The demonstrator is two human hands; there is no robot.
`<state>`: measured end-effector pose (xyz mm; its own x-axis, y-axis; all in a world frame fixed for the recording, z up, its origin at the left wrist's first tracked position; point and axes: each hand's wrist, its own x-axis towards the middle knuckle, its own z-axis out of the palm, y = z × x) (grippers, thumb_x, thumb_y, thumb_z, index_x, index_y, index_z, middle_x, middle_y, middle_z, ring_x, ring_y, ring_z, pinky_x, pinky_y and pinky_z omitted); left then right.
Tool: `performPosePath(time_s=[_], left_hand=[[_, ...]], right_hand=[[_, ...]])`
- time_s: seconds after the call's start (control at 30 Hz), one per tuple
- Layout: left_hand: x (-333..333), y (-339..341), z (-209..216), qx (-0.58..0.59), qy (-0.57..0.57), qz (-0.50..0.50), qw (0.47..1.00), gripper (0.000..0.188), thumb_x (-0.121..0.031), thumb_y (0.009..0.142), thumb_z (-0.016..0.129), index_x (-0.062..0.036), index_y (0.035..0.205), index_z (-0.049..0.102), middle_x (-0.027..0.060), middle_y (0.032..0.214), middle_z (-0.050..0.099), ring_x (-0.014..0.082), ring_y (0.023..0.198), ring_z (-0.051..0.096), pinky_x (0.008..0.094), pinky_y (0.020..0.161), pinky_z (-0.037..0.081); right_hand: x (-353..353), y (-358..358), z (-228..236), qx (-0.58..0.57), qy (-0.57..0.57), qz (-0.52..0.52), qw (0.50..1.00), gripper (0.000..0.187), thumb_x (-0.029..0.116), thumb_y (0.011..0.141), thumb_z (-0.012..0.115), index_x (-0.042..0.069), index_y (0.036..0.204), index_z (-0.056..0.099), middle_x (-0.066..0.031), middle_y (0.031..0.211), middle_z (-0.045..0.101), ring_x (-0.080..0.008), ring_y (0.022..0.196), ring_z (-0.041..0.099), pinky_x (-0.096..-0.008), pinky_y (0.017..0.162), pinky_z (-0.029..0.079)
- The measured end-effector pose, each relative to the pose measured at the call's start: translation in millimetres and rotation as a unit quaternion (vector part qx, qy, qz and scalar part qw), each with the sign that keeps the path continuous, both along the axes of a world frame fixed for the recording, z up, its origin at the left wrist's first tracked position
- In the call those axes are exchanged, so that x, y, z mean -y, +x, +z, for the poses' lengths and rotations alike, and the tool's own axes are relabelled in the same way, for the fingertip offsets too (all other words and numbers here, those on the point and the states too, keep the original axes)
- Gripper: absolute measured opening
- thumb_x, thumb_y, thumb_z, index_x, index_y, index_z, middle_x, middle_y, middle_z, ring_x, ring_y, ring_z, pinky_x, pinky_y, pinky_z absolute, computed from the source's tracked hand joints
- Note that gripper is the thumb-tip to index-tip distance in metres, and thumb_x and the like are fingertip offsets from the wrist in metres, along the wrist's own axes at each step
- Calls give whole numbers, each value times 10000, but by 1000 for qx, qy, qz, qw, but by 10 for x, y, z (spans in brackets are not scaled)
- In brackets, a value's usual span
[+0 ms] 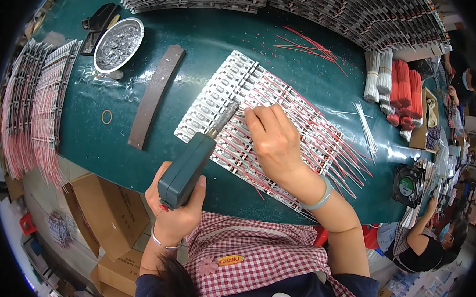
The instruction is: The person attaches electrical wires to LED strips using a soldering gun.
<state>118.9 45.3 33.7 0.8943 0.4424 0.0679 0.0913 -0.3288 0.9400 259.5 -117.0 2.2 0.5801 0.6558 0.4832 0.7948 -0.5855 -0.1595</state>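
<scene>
My left hand [178, 210] is wrapped round a dark green soldering gun [186, 164], whose metal tip reaches over a panel of white circuit boards [213, 101]. The tip ends close to the fingers of my right hand [273, 139]. Those fingers are pinched together just above the boards, and what they hold is too small to make out. Thin red and white wires [325, 134] run from the boards towards the right, partly under my right hand. On the left part of the panel the boards show no wires.
A brown strip [155, 98] and a foil-lined bowl [118, 45] lie left on the green table [108, 158]. Stacked panels [41, 95] stand at the left and far edges. Wire bundles [402, 90] and a black fan [408, 184] are at right. Another person [427, 239] sits beyond.
</scene>
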Motion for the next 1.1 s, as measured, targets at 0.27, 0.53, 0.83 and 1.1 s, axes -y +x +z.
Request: performPosePath(time_s=[0.27,0.53,0.83,1.1], left_hand=[[-14,-6,80,18,32,3,999,207,47,720,708,49,919,650,90,859,627,153,680,606,253,609,476],[-55,-85,61,16,28,14,999,247,55,709,708,58,950,651,107,900,642,154,714,619,254,639,487],[-52,-129,39,-2,1,10,1000,221,45,732,709,46,944,648,100,902,640,148,718,619,255,636,487],[-41,-137,-14,-8,-6,8,1000,181,38,738,709,27,905,640,91,868,627,159,697,614,263,623,483]], right_hand=[[-4,-8,8,5,-2,-7,1000,227,24,679,613,-56,891,626,-87,800,519,-209,770,532,-293,580,484],[37,-38,29,24,33,24,999,278,20,689,609,-73,950,633,-110,858,557,-228,787,537,-314,607,485],[18,-102,-8,-19,28,23,999,288,9,690,612,-84,962,632,-111,857,553,-232,772,533,-304,588,483],[-5,-110,12,-21,15,20,999,279,5,693,610,-89,955,635,-107,836,533,-229,769,520,-305,587,478]])
